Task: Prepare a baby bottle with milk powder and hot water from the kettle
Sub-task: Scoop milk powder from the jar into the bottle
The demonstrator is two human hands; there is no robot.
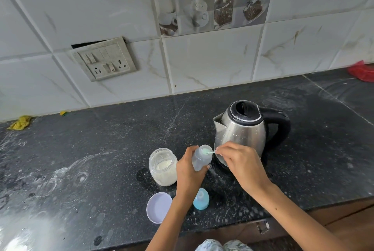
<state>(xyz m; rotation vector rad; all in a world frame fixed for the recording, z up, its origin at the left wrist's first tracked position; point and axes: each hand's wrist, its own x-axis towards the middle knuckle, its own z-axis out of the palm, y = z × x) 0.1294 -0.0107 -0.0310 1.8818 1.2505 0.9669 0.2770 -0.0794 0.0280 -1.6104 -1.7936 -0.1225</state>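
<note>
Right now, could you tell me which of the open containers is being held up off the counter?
The baby bottle, gripped by the left hand; the powder jar stands on the counter.

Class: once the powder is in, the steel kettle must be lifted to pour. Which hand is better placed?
Right. The right hand sits beside the steel kettle, nearer its black handle, holding only a small green scoop. The left hand steadies the clear baby bottle.

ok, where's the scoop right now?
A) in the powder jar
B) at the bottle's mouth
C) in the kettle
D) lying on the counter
B: the right hand pinches the green scoop with its bowl at the open mouth of the bottle, which the left hand holds tilted.
</note>
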